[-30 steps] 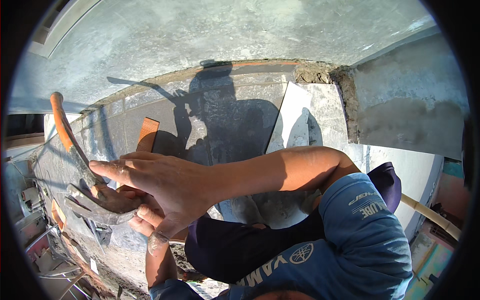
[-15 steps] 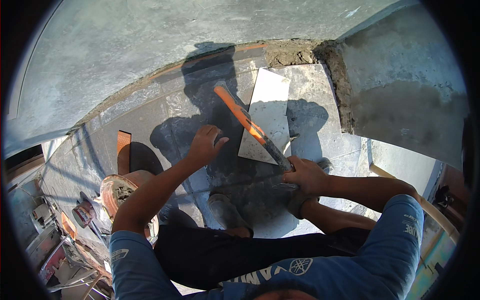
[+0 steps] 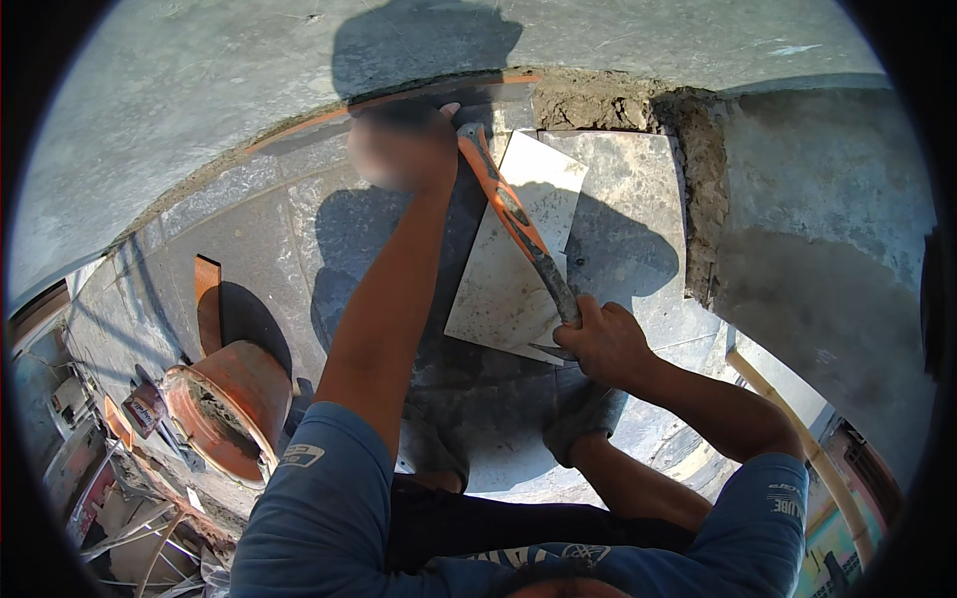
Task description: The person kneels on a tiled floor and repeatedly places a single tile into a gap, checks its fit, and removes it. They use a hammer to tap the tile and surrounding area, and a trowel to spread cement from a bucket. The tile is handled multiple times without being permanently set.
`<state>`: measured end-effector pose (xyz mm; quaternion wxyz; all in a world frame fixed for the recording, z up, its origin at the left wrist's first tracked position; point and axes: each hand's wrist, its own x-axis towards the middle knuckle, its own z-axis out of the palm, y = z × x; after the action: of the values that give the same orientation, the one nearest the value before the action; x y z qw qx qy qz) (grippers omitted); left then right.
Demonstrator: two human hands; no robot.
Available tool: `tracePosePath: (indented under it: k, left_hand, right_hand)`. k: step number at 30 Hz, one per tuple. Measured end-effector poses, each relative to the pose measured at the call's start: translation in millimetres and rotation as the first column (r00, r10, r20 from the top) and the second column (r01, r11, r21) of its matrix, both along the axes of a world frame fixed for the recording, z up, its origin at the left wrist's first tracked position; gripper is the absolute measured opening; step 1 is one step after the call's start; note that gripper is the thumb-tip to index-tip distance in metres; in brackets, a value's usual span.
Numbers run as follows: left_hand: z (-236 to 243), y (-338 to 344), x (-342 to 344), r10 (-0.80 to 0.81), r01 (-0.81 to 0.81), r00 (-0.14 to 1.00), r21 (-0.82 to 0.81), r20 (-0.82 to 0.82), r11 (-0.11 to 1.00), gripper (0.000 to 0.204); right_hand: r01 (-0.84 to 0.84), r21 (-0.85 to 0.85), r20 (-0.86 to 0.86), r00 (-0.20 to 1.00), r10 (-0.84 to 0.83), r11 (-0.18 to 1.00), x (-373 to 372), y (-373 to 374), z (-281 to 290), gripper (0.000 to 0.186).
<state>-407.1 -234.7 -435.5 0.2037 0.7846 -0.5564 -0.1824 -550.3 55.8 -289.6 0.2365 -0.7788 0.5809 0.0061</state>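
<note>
Clasping an orange-handled tool (image 3: 522, 225) in the right hand (image 3: 608, 347), seemingly near its half-hidden head (image 3: 552, 352). Impossible to read any grip in the blurred left hand (image 3: 401, 149).

Left arm (image 3: 384, 299) outstretched; right arm (image 3: 713, 399) bent, fingers (image 3: 578, 339) curled.

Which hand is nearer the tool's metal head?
Right: the right hand grips the tool beside its head. The left hand, blurred, is farther off, near the handle's far end.
</note>
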Motion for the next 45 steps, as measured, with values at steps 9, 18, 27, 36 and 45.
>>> tracePosePath:
  k: [9,18,27,36,45]
  left_hand:
    - [0.1,-1.2,-0.1,0.012,-0.012,1.0,-0.016,0.011,1.0,0.147]
    - [3.4,-1.6,-1.6,0.026,-0.027,1.0,-0.016,-0.006,1.0,0.147]
    - [-6.7,-2.3,0.3,0.004,-0.003,1.0,-0.044,0.025,0.999,0.147]
    - [-12.9,-0.3,41.7,-0.101,0.071,0.987,-0.219,-0.127,0.973,0.119]
    - [-29.0,-41.7,172.0,-0.017,-0.004,0.998,-0.319,-0.064,0.948,0.127]
  right_hand:
    - [-0.01,-0.034,-0.037,0.999,0.008,0.999,-15.7,-9.5,-7.7,0.003]
    - [0.007,-0.102,-0.004,1.0,-0.007,0.995,-9.6,-5.5,-7.3,0.004]
    - [0.062,-0.098,0.001,0.998,-0.062,0.993,8.3,-5.0,-5.4,0.005]
    - [0.104,-0.078,0.065,0.993,-0.099,0.992,25.7,-1.2,-2.3,0.005]
    - [0.068,-0.046,0.089,0.994,-0.064,0.997,85.6,-19.1,-3.1,0.017]
